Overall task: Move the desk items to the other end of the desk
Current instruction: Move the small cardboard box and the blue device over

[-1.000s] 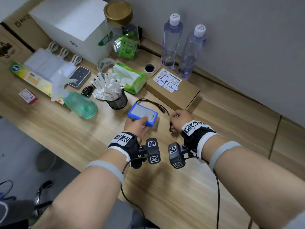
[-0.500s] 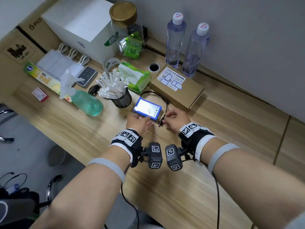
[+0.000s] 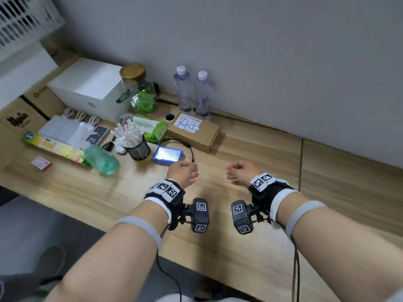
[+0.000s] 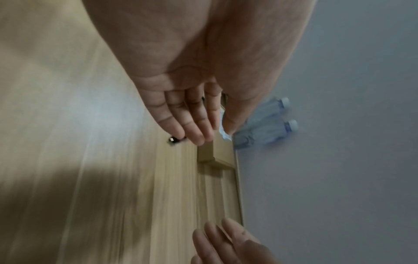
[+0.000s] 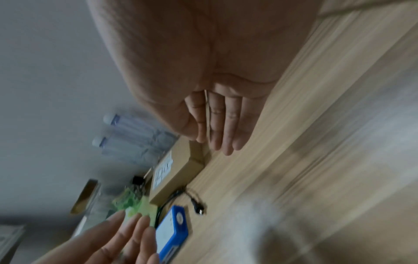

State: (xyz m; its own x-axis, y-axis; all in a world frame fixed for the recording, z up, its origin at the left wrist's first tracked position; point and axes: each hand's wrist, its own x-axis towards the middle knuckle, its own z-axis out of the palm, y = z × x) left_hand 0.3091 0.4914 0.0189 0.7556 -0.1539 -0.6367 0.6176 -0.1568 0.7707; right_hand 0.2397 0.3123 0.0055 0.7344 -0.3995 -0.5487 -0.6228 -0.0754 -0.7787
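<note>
A blue device (image 3: 168, 154) with a pale screen lies flat on the wooden desk (image 3: 250, 149), just right of a black mesh cup of white sticks (image 3: 136, 144). Its black cable (image 3: 188, 147) loops round to a plug lying loose by the device. My left hand (image 3: 184, 171) hovers just in front of the device, fingers relaxed and empty. My right hand (image 3: 237, 171) hovers a hand's width to the right, also empty. The wrist views show straight fingers (image 4: 196, 128) on the left hand and straight fingers (image 5: 222, 128) on the right, with the device (image 5: 172, 230) and plug (image 5: 199, 208) below.
A flat cardboard box (image 3: 194, 131) and two water bottles (image 3: 193, 94) stand behind the device by the wall. A green spray bottle (image 3: 102, 160), tissue pack (image 3: 152, 129), gold-lidded jar (image 3: 133, 79), white box (image 3: 91, 88) and several small items crowd the left end.
Both hands have let go, the left of the blue device and the right of the cable plug, and drawn back toward me and apart. The head view has lifted and pulled away.
</note>
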